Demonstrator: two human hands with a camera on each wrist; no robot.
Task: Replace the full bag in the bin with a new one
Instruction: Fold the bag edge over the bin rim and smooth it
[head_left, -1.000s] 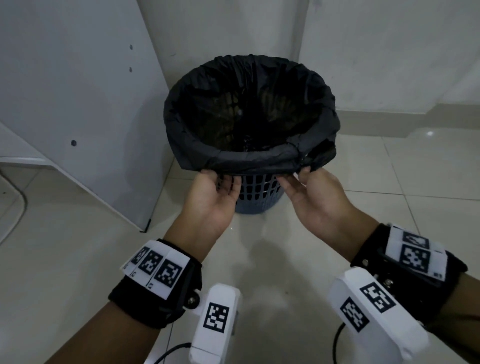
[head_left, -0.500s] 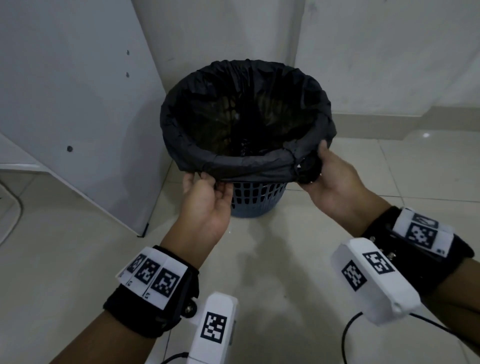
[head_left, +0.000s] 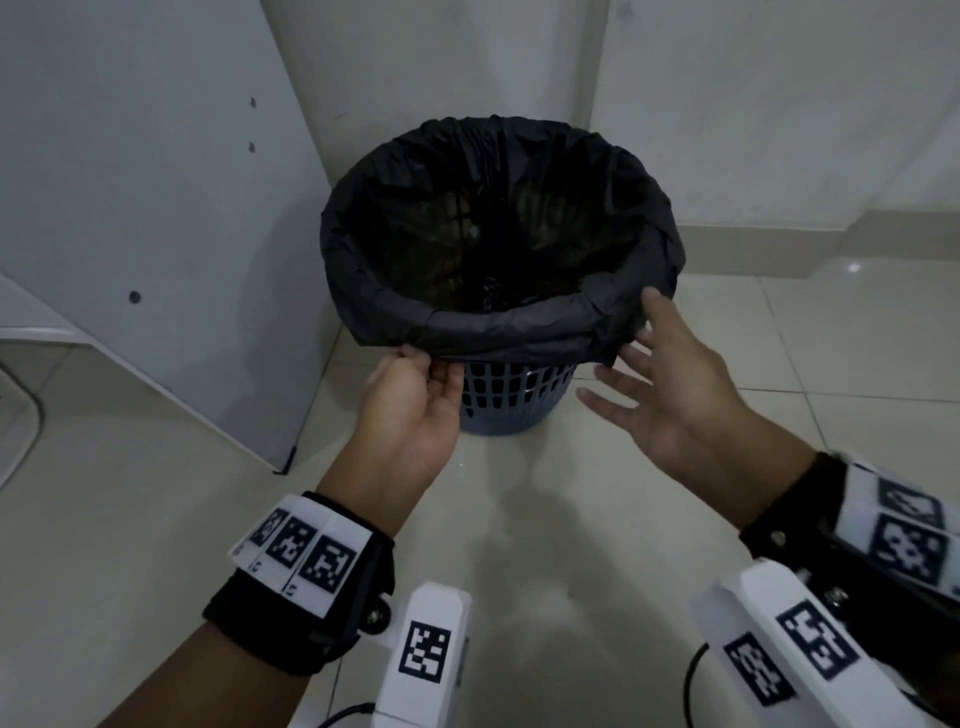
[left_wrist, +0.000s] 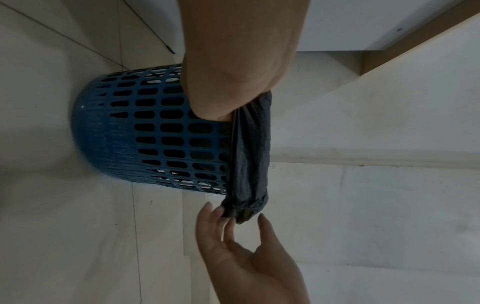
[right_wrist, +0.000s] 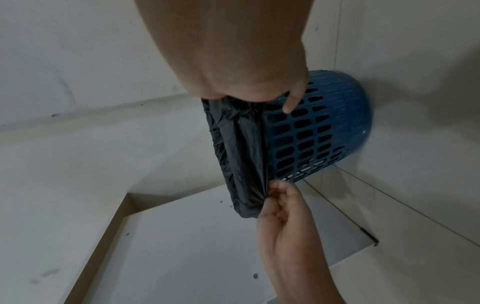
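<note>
Right hand (head_left: 670, 395): half a second back it gripped the bag's folded cuff at the near right of the rim; now it has let go, fingers spread and straight, thumb tip just touching the cuff and fingertips under its hanging corner. Bin and bag have not shifted.

Left hand (head_left: 415, 400): at the near left of the rim, thumb and fingers pinching the lower edge of the cuff. The right wrist view shows the pinch plainly.

Bag (head_left: 498, 322): black, thin film, lining the bin with its mouth turned down over the rim as a cuff all round. Wrinkled and slack. Little shows inside it; the contents are too dark to make out.

Bin (head_left: 511, 395): blue plastic, slotted wall, standing on the tiled floor (head_left: 519, 545) in a corner, a white panel (head_left: 156, 208) leaning to its left.

Handling, as judged: the film is soft, light and somewhat slick, and likely to tear if pulled against the rim at one spot. Best hold is the cuff edge, on opposite sides, tugged evenly. The bin itself is stiff but probably light, so it may lift or slide with the bag unless steadied.

Stage, as judged: seating or freeing the cuff; which of the two cannot be told.
</note>
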